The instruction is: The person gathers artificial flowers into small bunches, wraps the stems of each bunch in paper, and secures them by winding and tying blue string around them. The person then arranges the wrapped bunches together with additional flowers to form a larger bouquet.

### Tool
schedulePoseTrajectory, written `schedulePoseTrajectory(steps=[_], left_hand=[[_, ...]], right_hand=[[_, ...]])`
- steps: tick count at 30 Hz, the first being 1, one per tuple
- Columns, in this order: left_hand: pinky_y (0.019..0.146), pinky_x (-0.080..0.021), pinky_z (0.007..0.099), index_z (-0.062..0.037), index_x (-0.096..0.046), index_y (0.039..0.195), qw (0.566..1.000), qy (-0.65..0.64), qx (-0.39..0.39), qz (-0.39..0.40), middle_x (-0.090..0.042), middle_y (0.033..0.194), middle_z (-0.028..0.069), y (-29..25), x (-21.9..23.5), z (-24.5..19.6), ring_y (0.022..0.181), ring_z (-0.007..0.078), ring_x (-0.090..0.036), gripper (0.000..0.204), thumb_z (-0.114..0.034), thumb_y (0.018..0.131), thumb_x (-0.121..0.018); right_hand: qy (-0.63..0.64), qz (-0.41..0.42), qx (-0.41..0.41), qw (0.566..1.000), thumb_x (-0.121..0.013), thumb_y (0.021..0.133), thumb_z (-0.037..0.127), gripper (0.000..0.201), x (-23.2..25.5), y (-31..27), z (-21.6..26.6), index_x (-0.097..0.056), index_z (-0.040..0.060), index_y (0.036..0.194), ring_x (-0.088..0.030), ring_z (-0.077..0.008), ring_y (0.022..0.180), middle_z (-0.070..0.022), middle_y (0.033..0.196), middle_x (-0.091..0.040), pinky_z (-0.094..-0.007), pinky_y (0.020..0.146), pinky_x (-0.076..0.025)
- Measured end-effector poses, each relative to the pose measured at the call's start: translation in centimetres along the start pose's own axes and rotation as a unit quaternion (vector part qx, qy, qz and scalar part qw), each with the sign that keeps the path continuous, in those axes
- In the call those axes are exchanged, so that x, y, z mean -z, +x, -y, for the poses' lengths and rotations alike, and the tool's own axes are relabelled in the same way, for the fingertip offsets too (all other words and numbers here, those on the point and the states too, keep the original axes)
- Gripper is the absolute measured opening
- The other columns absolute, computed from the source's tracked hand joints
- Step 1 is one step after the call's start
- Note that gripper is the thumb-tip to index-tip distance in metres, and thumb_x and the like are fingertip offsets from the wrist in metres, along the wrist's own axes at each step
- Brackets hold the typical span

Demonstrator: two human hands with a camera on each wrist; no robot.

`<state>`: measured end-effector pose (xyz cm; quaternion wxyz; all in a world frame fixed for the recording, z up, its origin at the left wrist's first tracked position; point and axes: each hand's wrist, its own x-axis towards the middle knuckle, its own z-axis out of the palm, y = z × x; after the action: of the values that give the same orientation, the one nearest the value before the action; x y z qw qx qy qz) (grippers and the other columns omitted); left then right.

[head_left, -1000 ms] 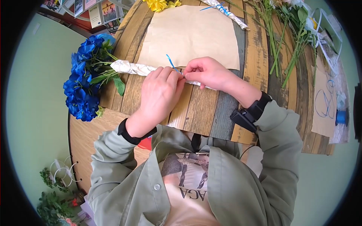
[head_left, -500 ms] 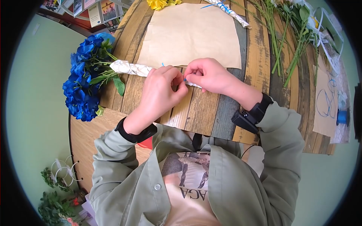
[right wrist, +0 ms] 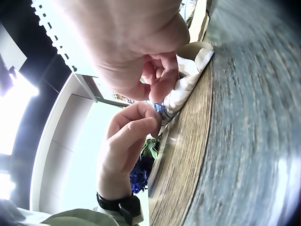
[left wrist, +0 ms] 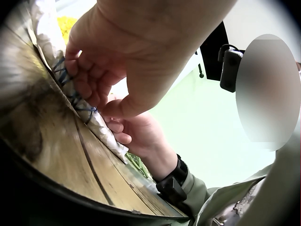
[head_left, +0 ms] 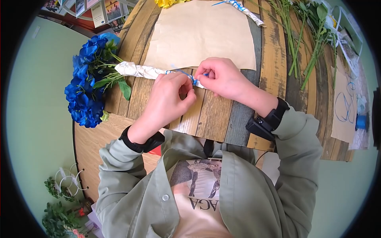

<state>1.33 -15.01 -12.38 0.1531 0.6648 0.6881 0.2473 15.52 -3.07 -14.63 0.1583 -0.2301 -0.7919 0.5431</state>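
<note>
A bouquet of blue artificial flowers (head_left: 85,85) lies at the table's left, its stems rolled in crinkled white patterned paper (head_left: 139,71). Blue ribbon (head_left: 193,80) winds round the wrapped stems in several crossing turns, seen also in the left wrist view. My left hand (head_left: 168,97) bends over the wrap with curled fingers, its fingertips at the ribbon. My right hand (head_left: 222,77) pinches the ribbon between thumb and index finger near the wrap's lower end. In the right wrist view both hands' fingertips meet close to a bit of blue ribbon (right wrist: 160,108).
A sheet of brown kraft paper (head_left: 202,35) lies behind the hands on the plank table (head_left: 214,115). Beyond it are yellow flowers (head_left: 164,3) and another ribbon-tied white wrap (head_left: 252,16). Loose green stems (head_left: 295,59) and a blue ribbon spool (head_left: 361,122) are at the right.
The ribbon end that stood up above the wrap has come down to it. My left thumb has moved away from the fingers, and blue crossings on the wrap show more.
</note>
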Motion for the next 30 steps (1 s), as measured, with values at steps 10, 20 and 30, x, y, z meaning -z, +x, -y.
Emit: schedulePoseTrajectory(steps=[10,20,30], left_hand=[[0.058,-0.045,0.0365,-0.0022,-0.056,0.072,0.995,0.064,-0.026,-0.067,-0.055,0.066,0.0091,0.0,-0.7,-0.2,0.063,0.0258,-0.056,0.02,-0.013,0.07,-0.073],[0.06,-0.046,0.0379,-0.0025,-0.058,0.074,0.993,0.049,-0.057,-0.094,-0.057,0.071,0.0091,0.1,-0.8,0.3,0.067,0.0281,-0.058,0.013,-0.01,0.072,-0.07],[0.06,-0.047,0.0341,-0.0014,-0.058,0.079,0.997,-0.03,0.007,-0.072,-0.056,0.072,0.0095,0.3,-0.4,0.5,0.064,0.0235,-0.058,0.011,-0.006,0.072,-0.065]], right_hand=[[0.021,0.013,-0.014,1.0,-0.06,0.081,0.009,0.009,-0.2,0.2,-0.6,-0.063,0.001,0.085,-0.051,-0.0054,0.052,-0.0025,0.067,-0.057,-0.0213,0.045,-0.044],[0.018,0.017,-0.007,1.0,-0.06,0.08,0.008,0.009,-0.4,0.2,-1.0,-0.063,0.0027,0.087,-0.049,-0.0052,0.056,0.0005,0.066,-0.056,-0.021,0.047,-0.041],[0.077,0.054,-0.091,0.991,-0.058,0.082,0.006,0.02,0.4,-0.1,-0.2,-0.057,0.0035,0.102,-0.05,-0.0055,0.058,-0.003,0.089,-0.055,-0.02,0.045,-0.041]])
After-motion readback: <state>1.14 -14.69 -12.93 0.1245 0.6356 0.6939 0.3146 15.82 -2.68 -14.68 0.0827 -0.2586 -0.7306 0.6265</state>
